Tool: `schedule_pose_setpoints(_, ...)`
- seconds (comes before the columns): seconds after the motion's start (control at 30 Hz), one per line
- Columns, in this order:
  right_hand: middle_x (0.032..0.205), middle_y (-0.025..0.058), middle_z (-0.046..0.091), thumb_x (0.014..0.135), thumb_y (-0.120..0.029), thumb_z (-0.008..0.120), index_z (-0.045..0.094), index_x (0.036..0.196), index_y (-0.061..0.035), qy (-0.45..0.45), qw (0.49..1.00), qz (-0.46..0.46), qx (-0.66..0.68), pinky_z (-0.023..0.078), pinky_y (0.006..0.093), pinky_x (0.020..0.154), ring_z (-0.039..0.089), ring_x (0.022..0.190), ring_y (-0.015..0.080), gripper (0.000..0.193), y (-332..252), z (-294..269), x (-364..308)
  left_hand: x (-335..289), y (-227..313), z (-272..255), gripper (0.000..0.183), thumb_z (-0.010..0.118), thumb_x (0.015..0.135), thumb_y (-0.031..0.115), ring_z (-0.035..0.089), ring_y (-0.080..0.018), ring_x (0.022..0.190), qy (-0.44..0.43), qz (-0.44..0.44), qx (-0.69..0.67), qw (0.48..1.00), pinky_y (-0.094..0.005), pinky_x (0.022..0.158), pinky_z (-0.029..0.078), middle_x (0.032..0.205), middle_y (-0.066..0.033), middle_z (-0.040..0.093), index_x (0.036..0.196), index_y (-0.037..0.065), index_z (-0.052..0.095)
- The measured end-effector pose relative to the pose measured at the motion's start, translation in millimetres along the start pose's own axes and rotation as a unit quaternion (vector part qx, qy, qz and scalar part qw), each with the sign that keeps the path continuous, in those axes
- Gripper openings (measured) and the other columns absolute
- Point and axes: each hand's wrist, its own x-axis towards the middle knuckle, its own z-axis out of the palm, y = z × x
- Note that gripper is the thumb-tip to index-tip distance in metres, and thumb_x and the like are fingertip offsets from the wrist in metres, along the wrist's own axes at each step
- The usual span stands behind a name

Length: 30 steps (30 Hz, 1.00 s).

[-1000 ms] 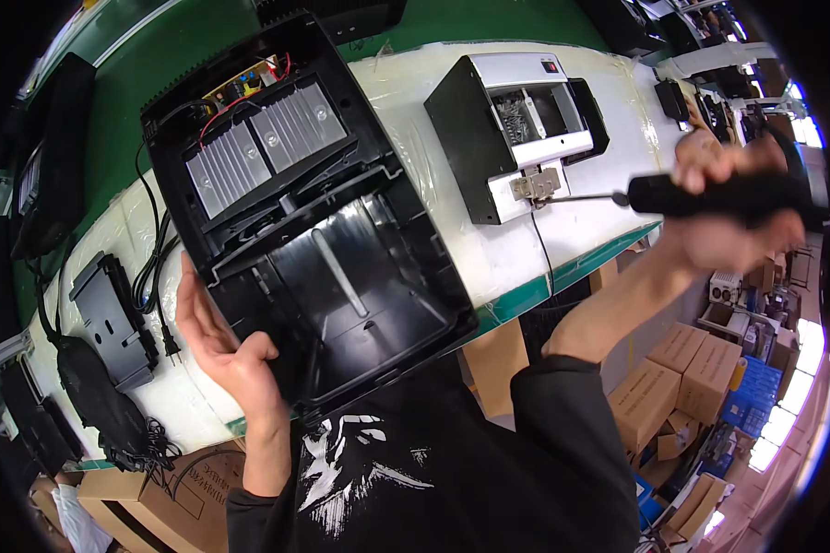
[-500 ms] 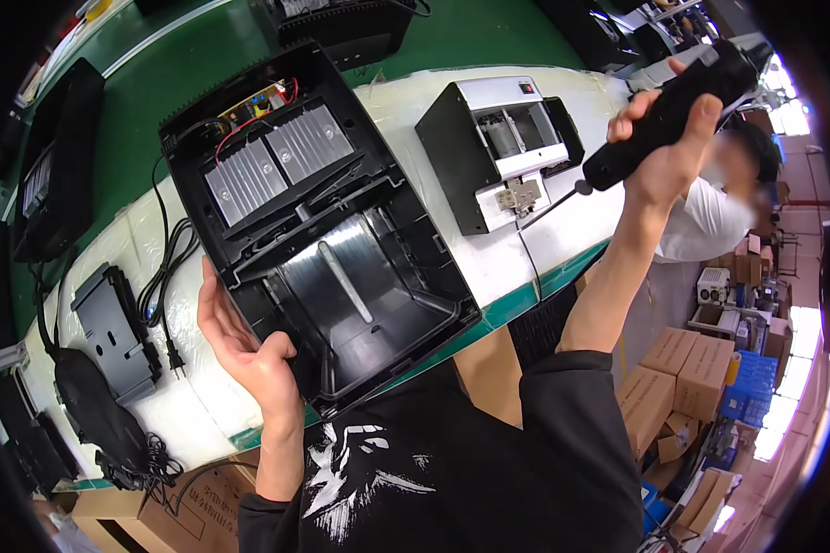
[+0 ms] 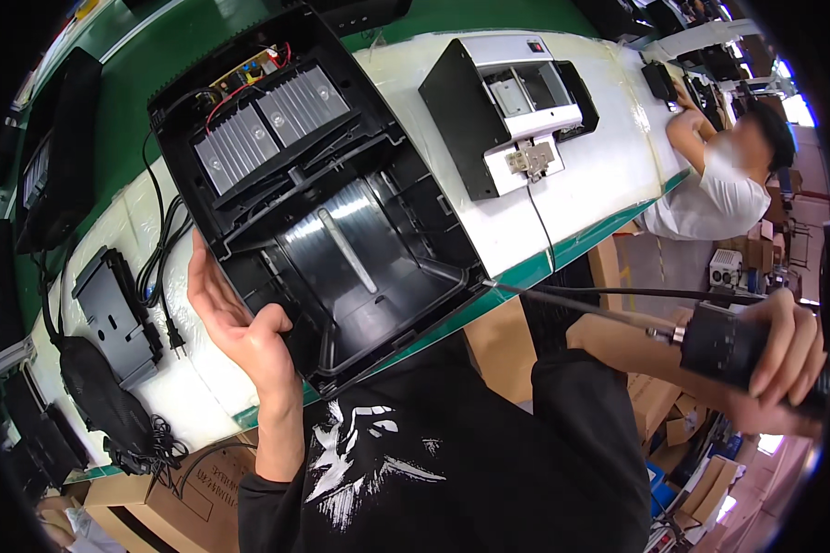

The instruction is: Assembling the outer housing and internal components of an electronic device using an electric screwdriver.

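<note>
In front of me a large black plastic housing [image 3: 406, 355] lies tilted on the table, its inside facing up. Two ribbed metal heat sinks [image 3: 272, 134] and a small circuit board with red wires [image 3: 254, 74] sit in its far half. My left hand [image 3: 249, 341] grips the housing's left side, thumb over the edge and fingers along the outer wall. Off to the right, my right hand [image 3: 784, 359] is wrapped round a black electric screwdriver [image 3: 719, 346]. Its long thin bit points left, with the tip at the housing's right corner; whether they touch I cannot tell.
A silver-and-black device [image 3: 512, 115] with a metal connector stands right of the housing. Left lie a grey metal bracket [image 3: 115, 313], a coiled power cord [image 3: 161, 267] and a black mesh bag [image 3: 106, 392]. A co-worker [image 3: 719, 175] in white sits at the far right. Cardboard boxes [image 3: 180, 507] stand below.
My right hand has swung the screwdriver down and rightward from above the table, turning its bit toward the housing's right corner. My left hand keeps its grip. The view has shifted slightly.
</note>
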Motion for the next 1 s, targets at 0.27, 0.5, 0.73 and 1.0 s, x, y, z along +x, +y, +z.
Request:
schedule_pose_setpoints(0.27, 0.064, -0.0001, 0.052, 0.083, -0.011, 0.064, 0.047, 0.070, -0.0066, 0.030, 0.983, -0.127, -0.129, 0.049, 0.0114, 0.053, 0.054, 0.052, 0.0047, 0.022, 15, -2, -24, -3, 2, 0, 0.087, 0.038, 0.046, -0.015, 0.022, -0.0279, 0.138, 0.006, -0.011, 0.014, 1.000, -0.0306, 0.111, 0.019, 0.145, -0.0162, 0.029, 0.131, 0.002, 0.034)
schedule_pose_setpoints(0.5, 0.067, 0.0035, 0.048, 0.078, -0.044, 0.068, 0.048, 0.069, -0.0057, -0.032, 0.983, 0.014, -0.181, 0.050, 0.0190, 0.045, 0.054, 0.050, 0.0120, 0.044, 91, 35, -2, -3, 6, -1, 0.087, 0.038, 0.046, -0.015, 0.023, -0.0269, 0.137, 0.009, -0.013, 0.043, 0.999, -0.0293, 0.110, 0.023, 0.145, -0.0150, 0.030, 0.131, 0.002, 0.034)
schedule_pose_setpoints(0.73, 0.071, 0.0151, 0.060, 0.086, -0.028, 0.059, 0.055, 0.072, 0.0006, -0.099, 0.957, 0.250, -0.105, 0.054, 0.0379, 0.064, 0.061, 0.062, 0.0279, 0.032, 100, 22, -6, -1, 2, 0, 0.088, 0.038, 0.045, -0.014, 0.025, -0.0267, 0.137, 0.011, -0.003, 0.060, 0.998, -0.0281, 0.109, 0.025, 0.145, -0.0149, 0.030, 0.132, 0.002, 0.034)
schedule_pose_setpoints(1.0, 0.069, 0.0151, 0.058, 0.087, -0.035, 0.051, 0.048, 0.086, -0.0018, -0.001, 0.951, 0.280, -0.127, 0.050, 0.0369, 0.059, 0.059, 0.059, 0.0273, 0.033, 109, 33, -16, -2, 1, -1, 0.089, 0.038, 0.045, -0.014, 0.025, -0.0269, 0.137, 0.007, -0.005, 0.063, 0.998, -0.0259, 0.106, 0.030, 0.145, -0.0152, 0.030, 0.133, 0.002, 0.034)
